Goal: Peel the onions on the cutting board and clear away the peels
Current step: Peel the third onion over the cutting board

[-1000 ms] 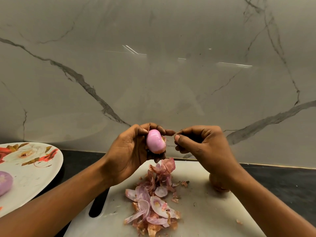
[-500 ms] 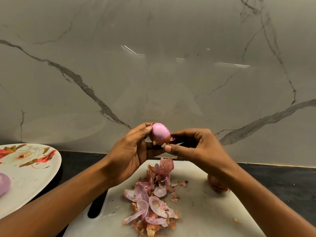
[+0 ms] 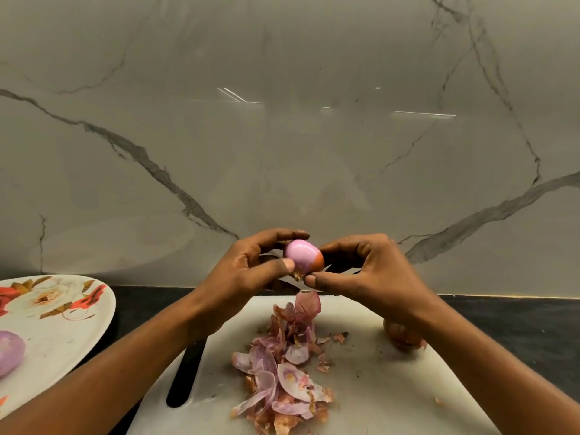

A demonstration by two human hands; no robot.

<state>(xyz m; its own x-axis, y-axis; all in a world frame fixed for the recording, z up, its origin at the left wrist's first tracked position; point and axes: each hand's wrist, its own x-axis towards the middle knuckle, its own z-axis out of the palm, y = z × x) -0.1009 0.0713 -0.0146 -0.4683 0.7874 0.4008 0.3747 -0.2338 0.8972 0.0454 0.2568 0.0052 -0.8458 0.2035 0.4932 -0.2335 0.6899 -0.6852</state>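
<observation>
Above the far edge of the white cutting board (image 3: 376,387), both hands hold a small pink onion (image 3: 301,254) that keeps a patch of brown skin on its right end. My left hand (image 3: 251,271) grips it with thumb and fingers. My right hand (image 3: 364,268) pinches the loose skin at its underside. A heap of purple and brown peels (image 3: 282,378) lies in the middle of the board. An unpeeled brown onion (image 3: 400,335) sits on the board, partly hidden behind my right wrist.
A flowered white plate (image 3: 56,328) stands at the left on the black counter (image 3: 514,328), with a peeled purple onion (image 3: 9,351) on it. A grey marble wall (image 3: 282,136) closes off the back. The board has a handle slot (image 3: 185,375) near its left edge.
The onion has been turned in my left hand, so the brown skin patch now faces right. My right hand has closed in from beside the onion and taken hold of the skin.
</observation>
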